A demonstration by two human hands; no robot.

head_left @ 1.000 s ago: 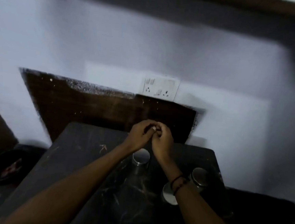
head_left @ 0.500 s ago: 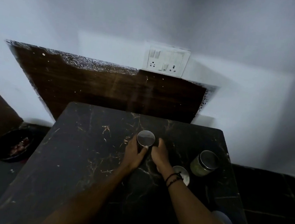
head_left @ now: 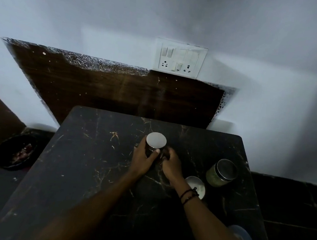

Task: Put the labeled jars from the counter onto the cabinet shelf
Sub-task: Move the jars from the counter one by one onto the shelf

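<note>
- The left hand (head_left: 143,157) is wrapping around the side of a steel-lidded jar (head_left: 155,143), thumb pressing its near wall just under the lid; the curled grip suggests the jar is being steadied or readied for lifting.
- The right hand (head_left: 171,164) is lying just beside the same jar on its right, fingers curled toward the jar's lower wall; whether they are actually gripping it cannot be told in the dim light.
- The held jar is standing upright near the middle of the dark marble-patterned tabletop (head_left: 84,170), so it is not yet on the cabinet shelf, which is lying outside the view.
- A second jar (head_left: 221,173), with greenish contents, is waiting near the tabletop's right edge, well apart from both hands.
- A round white lid or dish (head_left: 196,185) is sitting between that jar and the right wrist; its identity is unclear.
- A switch plate (head_left: 179,58) is hanging on the wall behind.
- Labels on the jars are not legible here.
</note>
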